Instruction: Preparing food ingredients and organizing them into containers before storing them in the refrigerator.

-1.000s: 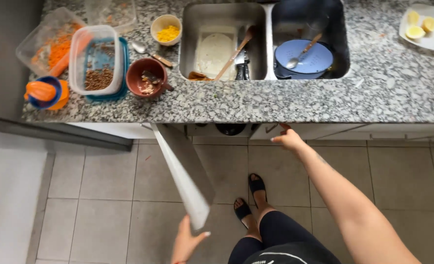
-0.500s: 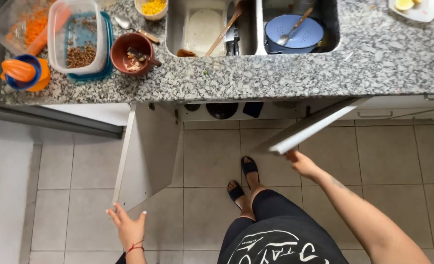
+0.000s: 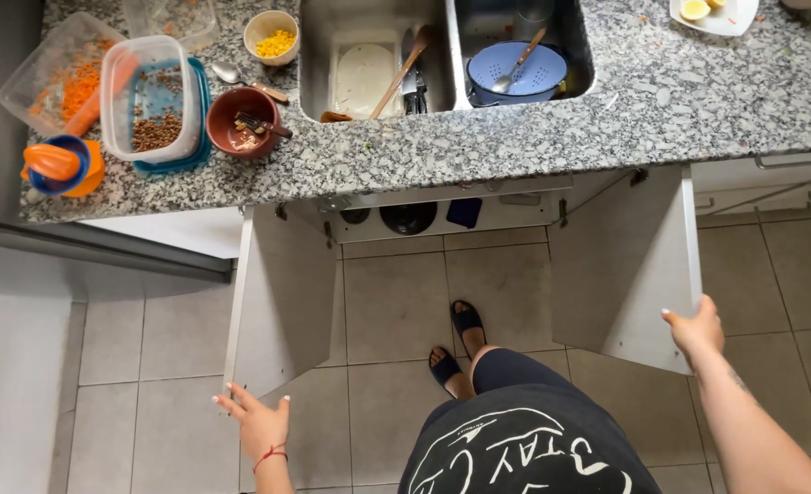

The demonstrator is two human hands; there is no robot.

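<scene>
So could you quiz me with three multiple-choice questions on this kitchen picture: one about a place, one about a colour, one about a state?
1. Where is the blue colander?
A. On the floor
B. In the right sink basin
C. On the counter

2. What colour is the small bowl of corn?
A. Cream
B. Black
C. Green

3. How are the two cabinet doors under the sink?
A. Both shut
B. One open
C. Both swung open

Answers:
1 B: it sits in the right basin with a spoon in it.
2 A: its rim is cream.
3 C: the left hand is at the left door, the right hand grips the right door.
</scene>
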